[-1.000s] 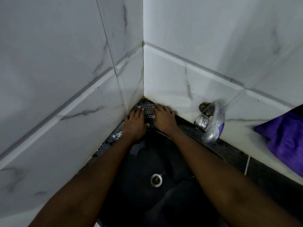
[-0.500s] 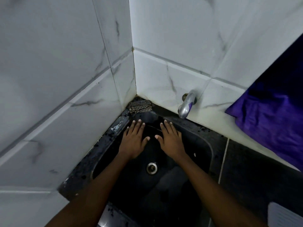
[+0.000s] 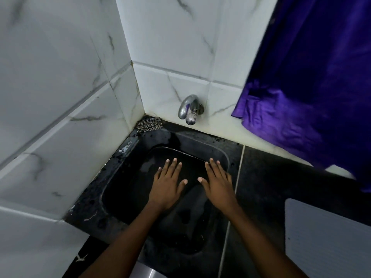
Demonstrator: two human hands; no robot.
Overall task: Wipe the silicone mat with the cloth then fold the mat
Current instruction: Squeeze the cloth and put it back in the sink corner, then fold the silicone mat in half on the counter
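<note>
My left hand (image 3: 167, 185) and my right hand (image 3: 217, 182) are both flat and spread, palms down, over the black rectangular sink basin (image 3: 128, 177), and they grasp nothing; the fingers are stretched and apart from each other. The two hands are near to one another, thumbs pointing inward, with a gap of dark basin between them. I cannot tell if the palms touch the bottom of the basin or only hang above it. The small black-and-white checked cloth (image 3: 149, 124) lies crumpled beyond my left fingertips, well apart from them, in the far corner of the sink edge where the two white marble-pattern tiled walls (image 3: 60, 97) meet. Beyond my right hand, on the far wall, is the shiny chrome metal tap (image 3: 187, 109), its spout pointing down to the basin. The pale grey ribbed silicone mat (image 3: 329, 241) lies flat on the dark tiled counter (image 3: 265, 181), to the right of my right forearm and closer to me than that hand, untouched. A deep purple fabric (image 3: 313, 81) hangs on the right, above the counter.
</note>
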